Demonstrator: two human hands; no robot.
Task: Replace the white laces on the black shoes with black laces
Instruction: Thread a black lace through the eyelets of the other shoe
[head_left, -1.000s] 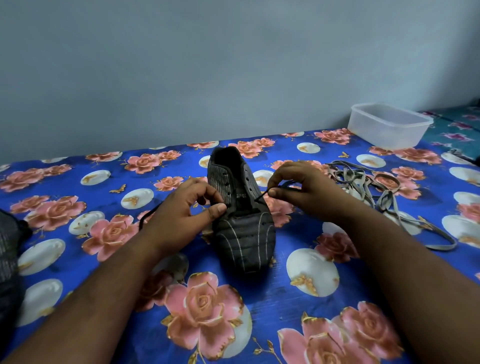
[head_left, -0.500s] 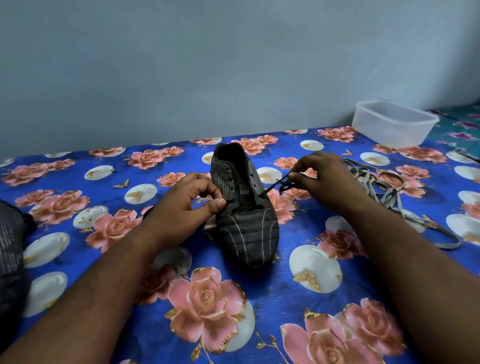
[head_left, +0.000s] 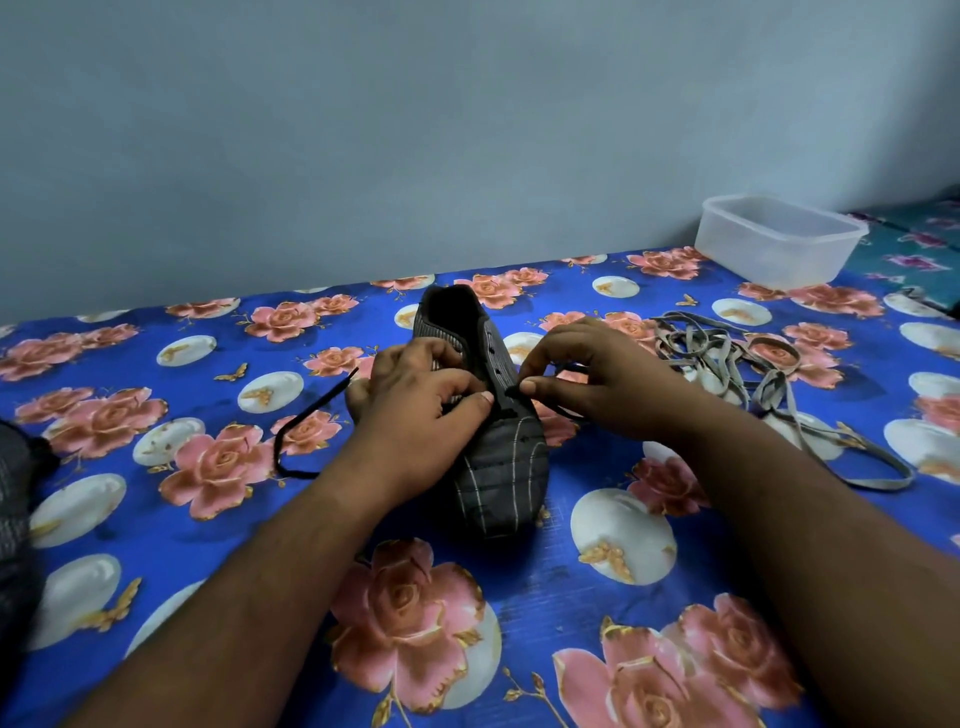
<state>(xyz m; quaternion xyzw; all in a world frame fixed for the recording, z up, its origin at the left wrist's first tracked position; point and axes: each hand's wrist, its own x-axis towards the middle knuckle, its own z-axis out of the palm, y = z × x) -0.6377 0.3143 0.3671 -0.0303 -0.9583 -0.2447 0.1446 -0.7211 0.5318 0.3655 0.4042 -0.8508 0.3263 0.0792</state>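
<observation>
Shoe (head_left: 493, 441) sits toe toward the camera on the flowered cloth (head_left: 545, 587), heel away, mid-frame. Step in hand, by my read: threading the black lace (head_left: 306, 415) through the low eyelets near the toe.

Left hand (head_left: 415, 410) has fingers curled on the shoe's left eyelet edge, thumb pressed across the front; it grips the shoe, and whether it also pinches lace there is hidden. A free end of black lace trails out left of it, looping on the cloth.

Right hand (head_left: 597, 384) pinches the other lace end between thumb and forefinger, right at the shoe's right eyelet row; other fingers loosely curled.

Old laces (head_left: 727, 374) lie in a greyish heap just right of the right hand, clear of the shoe. A tub (head_left: 774, 239) stands far right by the wall. A dark object (head_left: 15, 493) at the left edge could be shoe 2; cannot tell.

To do it well: keep the left hand bracing the eyelet flap so it stays flat, feed the tip straight into the hole, pull slack through evenly, and match both ends' length before crossing up. Watch that the loose left end doesn't slip back out.
</observation>
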